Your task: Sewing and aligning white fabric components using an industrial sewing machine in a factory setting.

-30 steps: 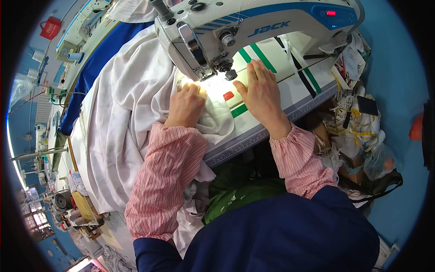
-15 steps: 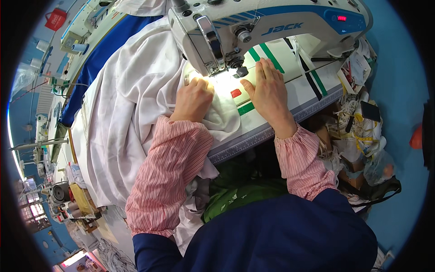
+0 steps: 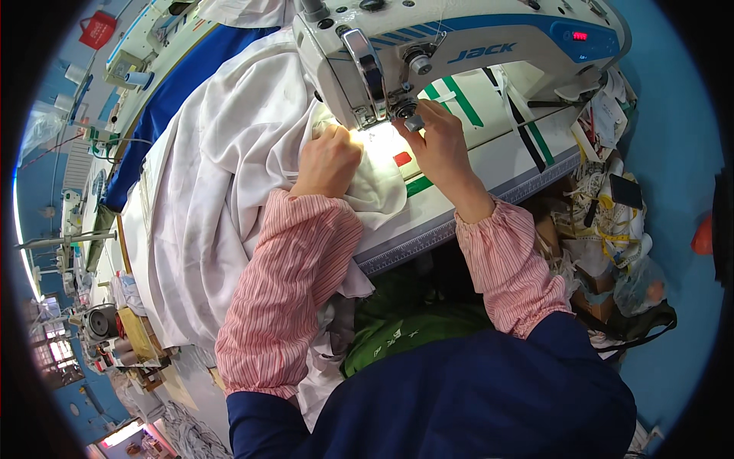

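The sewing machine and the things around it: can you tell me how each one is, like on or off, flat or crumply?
Sewing machine, seems switched on
Display, lit red
Light by the needle, on, very bright
White cloth, draped in loose folds
Left hand, curled, resting on the cloth
Right hand, fingers bent near the needle area; grip unclear
Green stripes, flat
Clear plastic bag, crumpled

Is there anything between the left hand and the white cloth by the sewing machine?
Nothing visible: the left hand rests directly on the white cloth, by the sewing machine. Bright light washes out the spot just right of that hand.
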`<act>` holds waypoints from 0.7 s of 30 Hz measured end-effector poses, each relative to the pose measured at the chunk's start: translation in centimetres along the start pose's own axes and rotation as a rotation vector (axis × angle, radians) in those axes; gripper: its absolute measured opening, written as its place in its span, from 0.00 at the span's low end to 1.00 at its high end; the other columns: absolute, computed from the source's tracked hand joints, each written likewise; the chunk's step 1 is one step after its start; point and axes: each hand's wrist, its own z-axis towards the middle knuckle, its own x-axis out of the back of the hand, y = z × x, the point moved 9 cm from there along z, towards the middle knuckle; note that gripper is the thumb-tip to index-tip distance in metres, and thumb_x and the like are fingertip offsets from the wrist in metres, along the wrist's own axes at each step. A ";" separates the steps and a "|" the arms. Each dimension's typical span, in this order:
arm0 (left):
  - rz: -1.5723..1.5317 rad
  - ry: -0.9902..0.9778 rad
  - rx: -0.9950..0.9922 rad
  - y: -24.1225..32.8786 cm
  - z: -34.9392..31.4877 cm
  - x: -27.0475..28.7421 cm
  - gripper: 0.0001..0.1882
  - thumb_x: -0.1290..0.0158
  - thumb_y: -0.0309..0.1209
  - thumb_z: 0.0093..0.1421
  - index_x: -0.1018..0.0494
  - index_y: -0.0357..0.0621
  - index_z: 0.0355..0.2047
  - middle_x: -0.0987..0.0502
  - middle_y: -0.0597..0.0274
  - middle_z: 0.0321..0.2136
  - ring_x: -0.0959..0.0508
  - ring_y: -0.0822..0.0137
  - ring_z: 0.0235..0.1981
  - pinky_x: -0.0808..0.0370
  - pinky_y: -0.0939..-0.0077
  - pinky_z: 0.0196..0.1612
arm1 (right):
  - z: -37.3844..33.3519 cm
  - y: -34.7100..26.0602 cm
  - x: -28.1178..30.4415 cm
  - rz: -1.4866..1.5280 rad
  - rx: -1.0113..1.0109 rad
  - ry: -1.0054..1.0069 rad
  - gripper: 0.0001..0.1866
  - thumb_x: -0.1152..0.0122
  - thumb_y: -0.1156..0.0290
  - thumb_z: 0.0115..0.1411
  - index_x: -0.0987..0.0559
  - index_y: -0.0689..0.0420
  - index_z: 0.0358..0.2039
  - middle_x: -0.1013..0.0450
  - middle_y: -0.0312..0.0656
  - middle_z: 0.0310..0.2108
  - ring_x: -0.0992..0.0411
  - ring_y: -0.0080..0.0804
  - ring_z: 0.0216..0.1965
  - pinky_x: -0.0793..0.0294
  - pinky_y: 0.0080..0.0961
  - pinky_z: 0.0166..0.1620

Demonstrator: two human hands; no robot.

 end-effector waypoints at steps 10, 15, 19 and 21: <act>-0.021 -0.034 0.015 0.4 -0.4 -0.3 0.04 0.48 0.27 0.48 0.23 0.44 0.24 0.26 0.60 0.28 0.23 0.63 0.35 0.23 0.70 0.30 | 0.2 0.7 0.0 -0.025 -0.039 0.029 0.04 0.38 0.78 0.50 0.24 0.58 0.27 0.27 0.42 0.23 0.28 0.41 0.26 0.29 0.34 0.30; -0.012 -0.066 0.013 0.9 -0.8 -0.4 0.11 0.50 0.28 0.53 0.24 0.42 0.37 0.27 0.62 0.32 0.24 0.64 0.38 0.23 0.72 0.35 | 0.2 0.5 -0.2 -0.021 -0.040 0.008 0.03 0.38 0.76 0.51 0.24 0.58 0.27 0.28 0.42 0.23 0.28 0.40 0.27 0.29 0.34 0.32; -0.006 -0.060 0.010 1.0 -0.8 -0.2 0.11 0.50 0.28 0.54 0.24 0.42 0.37 0.26 0.62 0.32 0.24 0.64 0.38 0.23 0.72 0.35 | -0.3 -0.7 0.3 -0.095 0.022 -0.047 0.05 0.36 0.74 0.53 0.22 0.59 0.30 0.27 0.45 0.24 0.28 0.41 0.25 0.32 0.33 0.27; -0.013 -0.060 0.015 0.9 -0.8 -0.3 0.10 0.50 0.28 0.54 0.24 0.42 0.36 0.26 0.62 0.32 0.23 0.64 0.38 0.23 0.71 0.34 | -1.6 -0.5 -0.5 -0.070 -0.047 -0.225 0.06 0.36 0.72 0.54 0.23 0.60 0.29 0.27 0.43 0.26 0.28 0.40 0.28 0.30 0.33 0.31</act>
